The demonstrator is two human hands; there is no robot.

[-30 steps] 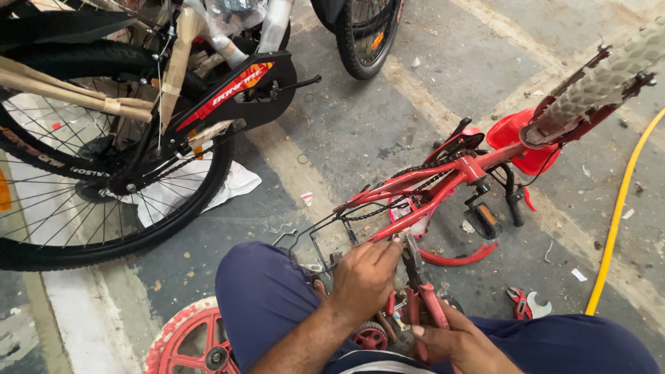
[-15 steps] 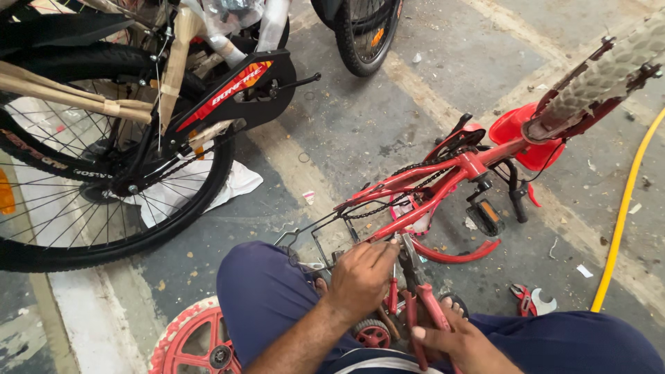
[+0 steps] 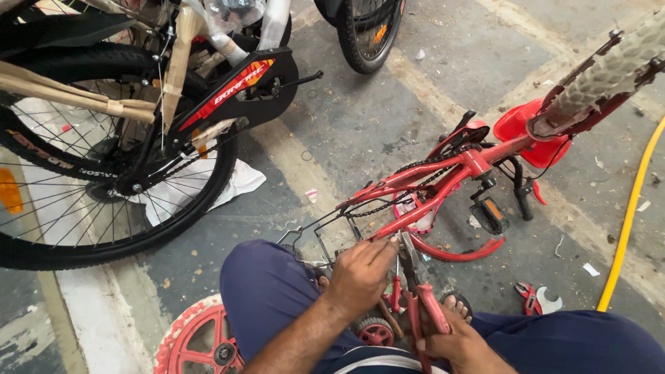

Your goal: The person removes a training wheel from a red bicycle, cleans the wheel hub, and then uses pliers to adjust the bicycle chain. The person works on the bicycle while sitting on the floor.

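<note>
A small red bicycle frame (image 3: 443,173) lies upside down on the concrete floor between my knees. My left hand (image 3: 360,273) rests with closed fingers on the rear end of the frame, near the chain (image 3: 388,201). My right hand (image 3: 460,346) grips the red handles of a pair of pliers (image 3: 419,284), whose jaws point up at the frame beside my left fingers. A small red wheel hub (image 3: 374,331) sits below my left hand.
A large black bicycle (image 3: 118,152) wrapped in paper stands at the left over a white cloth (image 3: 239,181). A red wheel (image 3: 197,343) lies by my left knee. A yellow hose (image 3: 634,215) runs along the right. A red tool (image 3: 537,299) lies on the floor.
My right hand has brought the pliers up so the jaws reach the frame. My left hand stays on the frame's rear end. The view has shifted slightly.
</note>
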